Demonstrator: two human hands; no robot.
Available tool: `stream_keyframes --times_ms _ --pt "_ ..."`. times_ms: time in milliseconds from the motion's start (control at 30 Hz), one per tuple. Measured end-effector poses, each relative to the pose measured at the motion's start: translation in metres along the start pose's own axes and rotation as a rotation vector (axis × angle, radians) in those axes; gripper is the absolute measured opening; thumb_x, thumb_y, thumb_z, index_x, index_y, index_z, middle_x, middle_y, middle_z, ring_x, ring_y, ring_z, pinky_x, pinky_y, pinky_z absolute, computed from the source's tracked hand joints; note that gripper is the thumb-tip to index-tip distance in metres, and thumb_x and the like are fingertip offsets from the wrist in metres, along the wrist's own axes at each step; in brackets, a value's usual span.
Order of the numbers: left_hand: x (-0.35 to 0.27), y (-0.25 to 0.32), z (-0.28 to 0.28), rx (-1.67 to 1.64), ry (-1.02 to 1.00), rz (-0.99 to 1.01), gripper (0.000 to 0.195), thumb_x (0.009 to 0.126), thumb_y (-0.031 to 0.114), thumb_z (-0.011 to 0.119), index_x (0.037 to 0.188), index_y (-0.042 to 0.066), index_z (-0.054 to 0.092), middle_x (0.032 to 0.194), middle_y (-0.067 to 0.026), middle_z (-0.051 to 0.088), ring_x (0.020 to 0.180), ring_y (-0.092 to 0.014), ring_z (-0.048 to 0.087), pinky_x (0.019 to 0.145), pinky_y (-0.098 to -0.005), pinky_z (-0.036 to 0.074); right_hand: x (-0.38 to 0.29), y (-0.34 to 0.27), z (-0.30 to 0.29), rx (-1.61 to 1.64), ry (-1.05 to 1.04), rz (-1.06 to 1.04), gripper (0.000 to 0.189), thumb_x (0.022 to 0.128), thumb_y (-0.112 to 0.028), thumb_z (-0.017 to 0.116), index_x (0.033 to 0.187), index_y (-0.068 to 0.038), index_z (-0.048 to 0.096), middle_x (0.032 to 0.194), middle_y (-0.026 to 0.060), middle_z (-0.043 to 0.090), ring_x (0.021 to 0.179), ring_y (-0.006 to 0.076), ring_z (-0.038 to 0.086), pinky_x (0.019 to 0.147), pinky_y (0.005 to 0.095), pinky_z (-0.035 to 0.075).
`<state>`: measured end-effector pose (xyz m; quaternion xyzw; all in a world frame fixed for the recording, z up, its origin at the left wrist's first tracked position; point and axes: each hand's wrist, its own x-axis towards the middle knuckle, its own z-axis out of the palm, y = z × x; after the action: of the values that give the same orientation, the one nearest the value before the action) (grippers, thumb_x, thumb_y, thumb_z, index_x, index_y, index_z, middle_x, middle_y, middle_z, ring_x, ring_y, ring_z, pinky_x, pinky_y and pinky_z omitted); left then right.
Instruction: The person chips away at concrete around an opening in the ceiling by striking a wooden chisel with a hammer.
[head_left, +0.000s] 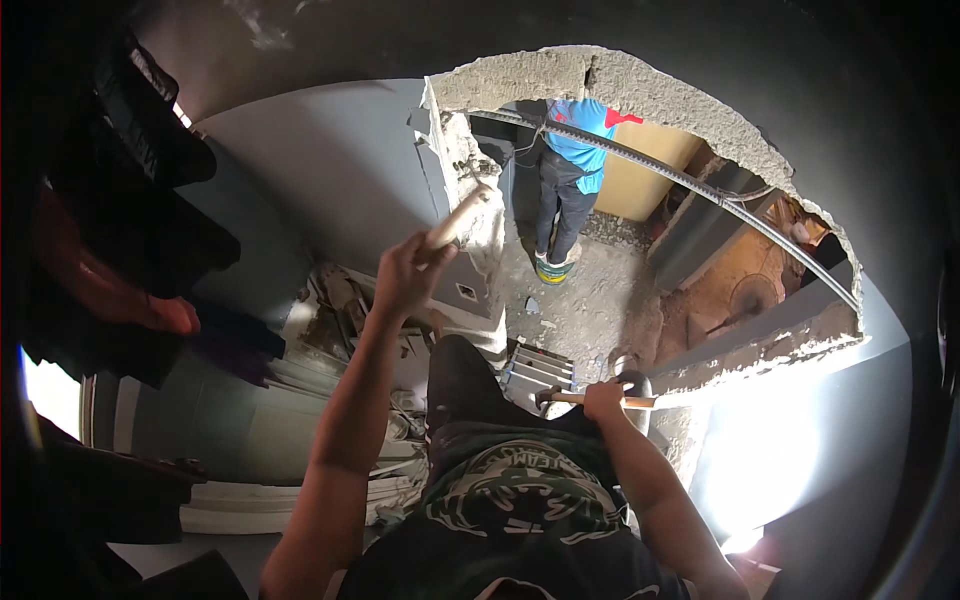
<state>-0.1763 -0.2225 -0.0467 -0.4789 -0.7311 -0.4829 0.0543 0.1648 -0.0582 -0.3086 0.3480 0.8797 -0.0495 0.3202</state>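
Observation:
My left hand (412, 274) is raised, gripping a pale wooden handle (456, 221). The handle's far end overlaps the broken left edge (469, 165) of a wall opening; whether it touches cannot be told, and no tool head is clear there. Lower down, my right hand (604, 400) grips a hammer (570, 397) by its wooden handle, the dark head pointing left in front of my thigh. Rough broken masonry (525, 75) rims the opening's top. A ribbed steel bar (645, 159) spans the opening from upper left to lower right.
Through the opening, a person in a blue shirt (576, 150) stands on a bucket (553, 274). A slatted metal step (541, 367) is below me. Debris (334, 300) and long white strips (247, 506) lie left. A fan (752, 296) stands beyond the opening at right.

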Motion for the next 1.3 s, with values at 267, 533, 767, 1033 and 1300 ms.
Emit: stream_keyframes --times_ms 267,533,767,1033,1300 --pt "0.04 -0.006 0.025 -1.491 0.426 -0.499 0.056 0.095 0.067 0.038 0.081 0.014 0.053 0.055 0.002 0.038 0.043 -0.012 0.034 0.044 -0.0257 0.028 -0.019 -0.006 -0.014 -0.014 0.006 0.025 0.032 0.084 -0.026 0.063 0.11 -0.009 0.071 0.115 0.011 0.069 0.119 0.0369 0.055 0.101 0.0564 0.041" --pt "0.051 -0.021 0.104 -1.577 0.382 -0.336 0.063 0.091 0.074 0.035 0.086 0.014 0.057 0.055 -0.0025 0.048 0.04 -0.016 0.043 0.04 -0.0284 0.036 -0.023 -0.005 -0.009 -0.105 0.083 0.021 0.028 0.088 -0.025 0.058 0.108 -0.013 0.072 0.11 0.0078 0.071 0.11 0.029 0.064 0.095 0.0478 0.045" --pt "0.057 -0.019 0.106 -1.686 0.337 -0.3 0.062 0.094 0.07 0.033 0.086 0.011 0.05 0.053 -0.0021 0.043 0.037 -0.014 0.034 0.035 -0.0278 0.029 -0.016 -0.005 -0.004 -0.091 0.131 0.059 0.028 0.088 -0.024 0.056 0.108 -0.013 0.072 0.109 0.0082 0.071 0.109 0.0295 0.064 0.098 0.057 0.04" --pt "0.054 0.024 0.079 -0.97 0.261 -0.146 0.046 0.103 0.046 0.04 0.104 0.002 0.052 0.061 -0.003 0.049 0.048 -0.011 0.046 0.044 -0.0269 0.041 -0.016 0.002 -0.003 0.025 0.111 0.074 0.034 0.079 -0.03 0.065 0.108 -0.013 0.072 0.112 0.0081 0.069 0.116 0.0322 0.057 0.098 0.0638 0.037" --pt "0.071 -0.02 0.084 -0.464 0.117 -0.252 0.041 0.099 0.043 0.053 0.112 0.004 0.055 0.075 -0.0096 0.06 0.066 -0.018 0.06 0.062 -0.0338 0.048 -0.033 -0.009 -0.05 0.633 0.706 0.047 0.035 0.081 -0.037 0.073 0.077 -0.006 0.058 0.072 0.0207 0.062 0.071 0.0441 0.062 0.062 0.0512 0.049"
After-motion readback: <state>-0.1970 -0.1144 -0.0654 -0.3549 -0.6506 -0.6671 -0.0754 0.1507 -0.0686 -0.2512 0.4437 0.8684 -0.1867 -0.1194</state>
